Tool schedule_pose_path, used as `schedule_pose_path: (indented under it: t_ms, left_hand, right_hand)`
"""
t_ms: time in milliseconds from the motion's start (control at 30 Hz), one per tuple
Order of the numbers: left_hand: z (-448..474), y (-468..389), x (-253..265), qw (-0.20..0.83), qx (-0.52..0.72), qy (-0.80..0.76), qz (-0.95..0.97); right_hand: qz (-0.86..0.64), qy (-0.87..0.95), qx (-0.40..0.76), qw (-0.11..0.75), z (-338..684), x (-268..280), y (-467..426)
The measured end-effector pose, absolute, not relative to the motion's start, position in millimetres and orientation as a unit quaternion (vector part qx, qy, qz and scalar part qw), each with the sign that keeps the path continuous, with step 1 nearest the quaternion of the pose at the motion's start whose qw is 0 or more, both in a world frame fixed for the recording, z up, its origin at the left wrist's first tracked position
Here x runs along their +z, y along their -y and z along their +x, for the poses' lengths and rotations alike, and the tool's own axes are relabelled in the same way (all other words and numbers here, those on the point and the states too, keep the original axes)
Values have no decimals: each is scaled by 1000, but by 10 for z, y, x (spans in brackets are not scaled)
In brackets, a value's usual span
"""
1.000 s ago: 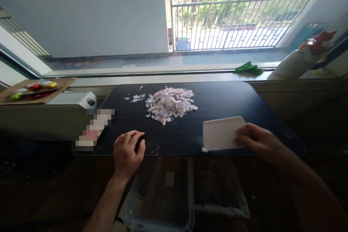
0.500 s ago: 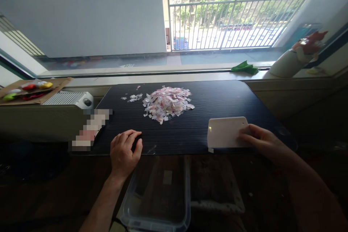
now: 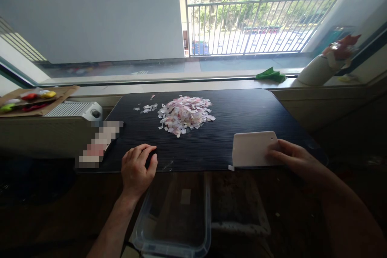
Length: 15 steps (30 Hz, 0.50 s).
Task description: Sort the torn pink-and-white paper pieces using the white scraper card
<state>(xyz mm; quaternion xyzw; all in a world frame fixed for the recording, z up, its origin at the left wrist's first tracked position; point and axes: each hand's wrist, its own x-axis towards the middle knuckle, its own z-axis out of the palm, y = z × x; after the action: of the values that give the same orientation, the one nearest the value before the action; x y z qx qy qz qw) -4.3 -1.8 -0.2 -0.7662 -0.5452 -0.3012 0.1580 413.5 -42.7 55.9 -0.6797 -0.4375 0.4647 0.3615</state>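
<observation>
My right hand (image 3: 288, 154) pinches the right edge of a flat white plastic scraper (image 3: 252, 149) with rounded corners and a small hole. It is held at the table's front right edge. A small scrap of paper (image 3: 231, 167) is at its lower left corner. My left hand (image 3: 137, 167) rests on the front edge of the black table (image 3: 242, 109), fingers loosely bent, thumb apart, nothing in it. Beyond both hands lies a heap of small pink and white paper pieces (image 3: 185, 115), with a few loose pieces (image 3: 148, 108) to its left.
A clear plastic bin (image 3: 208, 217) stands below the table's front edge. At the table's left edge lies a blurred-out flat item (image 3: 99, 145). A white heater (image 3: 90, 111) is at the left. On the sill are a green cloth (image 3: 270, 75) and a white figure (image 3: 317, 68).
The scraper has shifted slightly right, and the small scrap now sits off its lower left corner. My left hand has stayed in place on the table edge.
</observation>
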Motion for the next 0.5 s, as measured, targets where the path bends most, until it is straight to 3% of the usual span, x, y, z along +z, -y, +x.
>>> schedule_pose_path:
  t_ms: [500]
  left_hand:
    - [-27,20,-6,135,-297,562,-760]
  right_hand:
    - [-664,503,433,345,3917,640,363]
